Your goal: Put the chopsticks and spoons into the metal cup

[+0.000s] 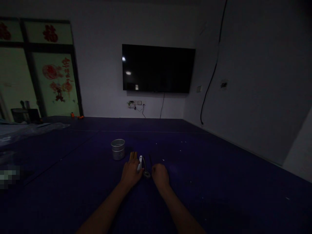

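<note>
My left hand lies over the lower ends of a bundle of yellow-brown chopsticks and a white utensil handle with a hole, fingers and thumb apart. A dark-handled metal spoon or ladle lies between my hands, its round end toward me. My right hand is closed on the near end of a thin dark stick-like thing; its exact kind is too dim to tell. An upright grey metal cup stands beyond my left hand, to the left.
The dark blue floor has small white scraps on it. Clear plastic sheeting lies at the left, near a dark container with utensil handles. A television hangs on the far wall; a black cable runs down the right wall.
</note>
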The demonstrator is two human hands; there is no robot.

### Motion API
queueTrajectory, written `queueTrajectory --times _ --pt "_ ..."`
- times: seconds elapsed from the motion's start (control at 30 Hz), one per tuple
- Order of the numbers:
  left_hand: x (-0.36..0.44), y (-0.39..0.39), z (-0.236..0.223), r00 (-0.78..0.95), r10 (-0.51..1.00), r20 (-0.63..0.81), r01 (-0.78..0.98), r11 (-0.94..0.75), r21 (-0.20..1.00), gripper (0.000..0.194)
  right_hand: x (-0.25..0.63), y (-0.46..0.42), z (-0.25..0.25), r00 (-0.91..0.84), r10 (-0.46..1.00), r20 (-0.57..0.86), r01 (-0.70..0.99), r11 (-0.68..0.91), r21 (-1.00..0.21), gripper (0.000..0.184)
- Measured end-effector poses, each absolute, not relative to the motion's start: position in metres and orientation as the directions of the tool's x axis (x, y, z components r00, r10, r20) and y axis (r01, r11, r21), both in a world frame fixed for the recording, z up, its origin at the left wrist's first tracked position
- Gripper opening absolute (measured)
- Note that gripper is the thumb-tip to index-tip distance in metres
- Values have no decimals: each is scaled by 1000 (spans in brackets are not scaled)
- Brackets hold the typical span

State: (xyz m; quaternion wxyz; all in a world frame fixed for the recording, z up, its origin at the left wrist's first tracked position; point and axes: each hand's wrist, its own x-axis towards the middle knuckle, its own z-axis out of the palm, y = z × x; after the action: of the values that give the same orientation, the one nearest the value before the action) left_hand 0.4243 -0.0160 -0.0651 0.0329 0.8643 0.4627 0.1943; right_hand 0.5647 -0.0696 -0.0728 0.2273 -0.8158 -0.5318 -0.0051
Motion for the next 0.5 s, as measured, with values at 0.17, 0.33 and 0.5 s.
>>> queueTrajectory --times 0.17,0.33,0.5 --pt "424 -18 -63 512 806 297 779 -581 235 27 563 -72 -69 428 865 260 873 -323 -365 28" --pt "425 -18 -64 502 812 297 781 -574 246 28 558 -76 -63 414 868 273 881 -308 -358 27" --pt "426 -19 -64 517 807 285 781 -581 230 29 552 -81 -57 326 909 261 918 -239 -316 23"
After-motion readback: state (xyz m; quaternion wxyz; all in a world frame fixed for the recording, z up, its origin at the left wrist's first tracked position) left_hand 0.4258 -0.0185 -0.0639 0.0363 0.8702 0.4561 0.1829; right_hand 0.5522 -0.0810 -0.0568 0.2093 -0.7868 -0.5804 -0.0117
